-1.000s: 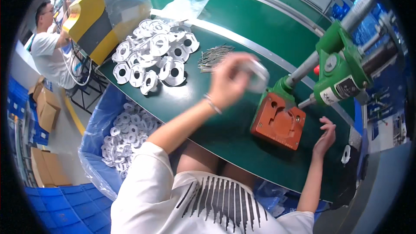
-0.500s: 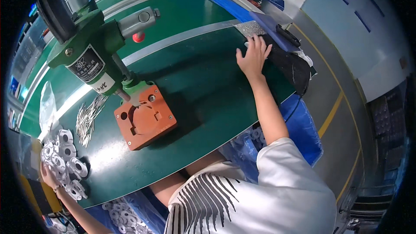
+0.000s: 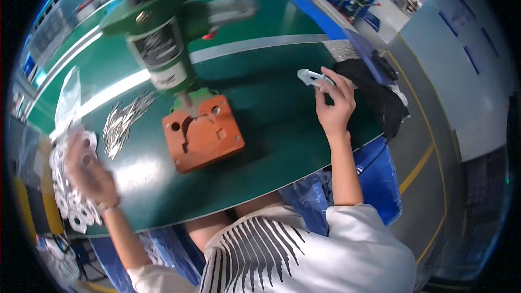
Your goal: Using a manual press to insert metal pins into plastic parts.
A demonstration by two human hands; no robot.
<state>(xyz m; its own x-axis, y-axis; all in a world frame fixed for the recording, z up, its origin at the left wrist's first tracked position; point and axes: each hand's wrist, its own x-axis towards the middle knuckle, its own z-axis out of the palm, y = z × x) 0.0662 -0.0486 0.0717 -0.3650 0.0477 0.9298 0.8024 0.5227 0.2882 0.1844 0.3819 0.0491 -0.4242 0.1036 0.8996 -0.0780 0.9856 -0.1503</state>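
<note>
My right hand (image 3: 336, 107) is raised over the right side of the green table, its fingers closed on a white plastic ring part (image 3: 307, 76). My left hand (image 3: 89, 171) is smeared by motion above a pile of white ring parts (image 3: 77, 214) at the table's left end; whether it holds one cannot be made out. Between the hands sits an orange fixture block (image 3: 202, 158) with a round recess and a notch. No part shows in that recess. A green hand press (image 3: 187, 32) stands over the block, its ram just above the far edge.
Thin metal pins (image 3: 124, 122) lie heaped between the pile and the block. A clear plastic bag (image 3: 69, 100) stands behind the pile. At the right table edge are a black bag (image 3: 374, 95) and a blue bin (image 3: 380, 187). More white parts fill blue-lined containers below the table.
My right hand has come away from the far right corner and now shows a white ring part. My left hand has lifted from the pile's outer side and moved over it. The view has shifted.
</note>
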